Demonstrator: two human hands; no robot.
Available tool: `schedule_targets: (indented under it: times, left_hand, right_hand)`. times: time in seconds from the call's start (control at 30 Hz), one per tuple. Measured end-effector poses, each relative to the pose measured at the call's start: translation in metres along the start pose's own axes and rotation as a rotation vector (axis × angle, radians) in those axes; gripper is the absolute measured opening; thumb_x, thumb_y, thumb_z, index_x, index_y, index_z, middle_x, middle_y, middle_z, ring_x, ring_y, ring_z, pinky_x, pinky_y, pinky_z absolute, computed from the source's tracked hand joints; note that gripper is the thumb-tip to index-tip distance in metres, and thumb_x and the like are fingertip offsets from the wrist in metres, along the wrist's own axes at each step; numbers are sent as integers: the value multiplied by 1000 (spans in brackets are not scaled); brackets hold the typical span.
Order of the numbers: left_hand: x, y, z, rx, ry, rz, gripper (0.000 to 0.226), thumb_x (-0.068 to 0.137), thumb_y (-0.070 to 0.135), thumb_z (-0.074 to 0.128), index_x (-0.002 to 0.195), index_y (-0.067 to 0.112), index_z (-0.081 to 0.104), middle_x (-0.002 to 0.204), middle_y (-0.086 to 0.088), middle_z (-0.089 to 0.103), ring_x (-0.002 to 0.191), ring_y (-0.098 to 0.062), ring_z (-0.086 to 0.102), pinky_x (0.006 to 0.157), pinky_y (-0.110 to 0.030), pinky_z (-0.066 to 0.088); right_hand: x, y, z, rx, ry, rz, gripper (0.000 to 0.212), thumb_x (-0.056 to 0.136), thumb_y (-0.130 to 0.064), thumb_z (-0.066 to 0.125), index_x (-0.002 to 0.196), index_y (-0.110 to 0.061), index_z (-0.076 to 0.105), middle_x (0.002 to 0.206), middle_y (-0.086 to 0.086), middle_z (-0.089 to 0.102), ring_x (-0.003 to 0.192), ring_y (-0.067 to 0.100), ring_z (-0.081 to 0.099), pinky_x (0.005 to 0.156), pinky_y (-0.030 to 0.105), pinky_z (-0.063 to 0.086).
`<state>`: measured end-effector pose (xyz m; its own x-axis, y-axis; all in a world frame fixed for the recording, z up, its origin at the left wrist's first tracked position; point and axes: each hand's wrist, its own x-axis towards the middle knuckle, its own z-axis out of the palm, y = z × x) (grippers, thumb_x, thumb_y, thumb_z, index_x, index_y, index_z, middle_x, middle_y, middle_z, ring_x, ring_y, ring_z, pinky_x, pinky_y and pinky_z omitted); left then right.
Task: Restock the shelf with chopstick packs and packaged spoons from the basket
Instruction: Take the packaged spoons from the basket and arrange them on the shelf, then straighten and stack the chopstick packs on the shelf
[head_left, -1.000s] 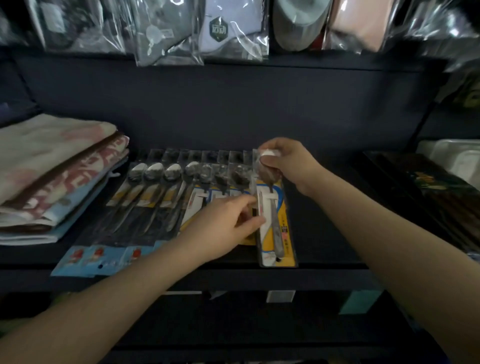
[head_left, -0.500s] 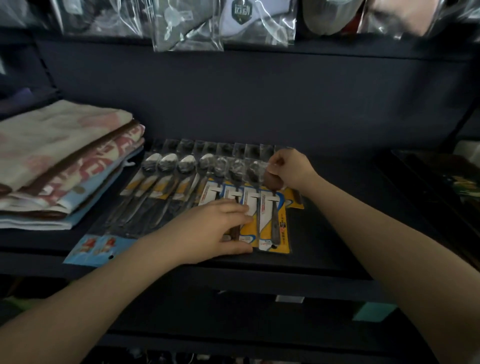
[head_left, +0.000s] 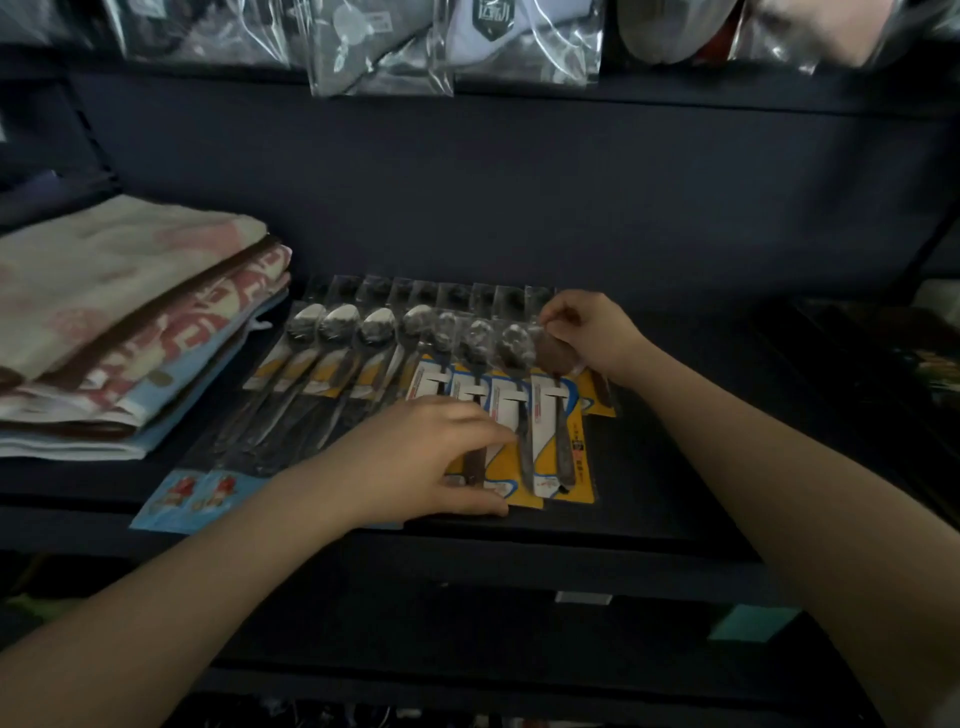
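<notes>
Several packaged spoons (head_left: 374, 364) lie overlapped in a row on the dark shelf (head_left: 665, 483). The rightmost pack (head_left: 558, 436) has a yellow and white card and lies flat at the row's right end. My right hand (head_left: 592, 335) pinches the top of that pack near the spoon bowl. My left hand (head_left: 426, 462) rests palm down on the lower ends of the yellow packs, fingers spread and pressing them to the shelf. No basket or chopstick packs are in view.
A stack of folded towels (head_left: 119, 322) sits at the shelf's left, touching the spoon row. Bagged goods (head_left: 379, 47) hang from the shelf above. A dark tray-like item (head_left: 893, 364) lies to the right. Bare shelf lies between the spoons and that item.
The rightmost pack, held tilted above the row a second ago, now lies flat at the row's end. My left hand has moved down onto the packs' lower ends.
</notes>
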<state>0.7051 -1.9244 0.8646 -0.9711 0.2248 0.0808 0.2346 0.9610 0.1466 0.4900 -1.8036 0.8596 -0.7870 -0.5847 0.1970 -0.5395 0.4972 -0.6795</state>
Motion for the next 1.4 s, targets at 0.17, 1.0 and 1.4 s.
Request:
schedule_targets:
  times: [0.17, 1.0, 1.4]
  left_hand:
    - [-2, -4, -5, -30, -98, -98, 86, 73, 65, 52, 144, 38, 14, 155, 17, -1, 137, 1, 11, 109, -21, 22]
    - [19, 20, -18, -3, 102, 149, 58, 90, 48, 41, 143, 28, 27, 150, 9, 24, 135, -9, 25, 106, -24, 27]
    - [80, 123, -9, -214, 128, 339, 41, 90, 39, 49, 129, 27, 47, 134, 13, 42, 112, -5, 48, 86, -18, 38]
  right_hand:
    - [0, -17, 5, -299, 15, -145, 32, 92, -19, 53, 123, -14, 57, 129, 13, 51, 119, 29, 49, 101, 41, 42]
    - [-65, -31, -3, -425, 207, -240, 35, 94, -29, 45, 118, -6, 58, 128, 14, 53, 123, 32, 45, 103, 40, 35]
    - [-248, 68, -183, -591, 702, 182, 32, 89, -18, 41, 102, 0, 65, 104, 23, 63, 99, 39, 59, 85, 35, 39]
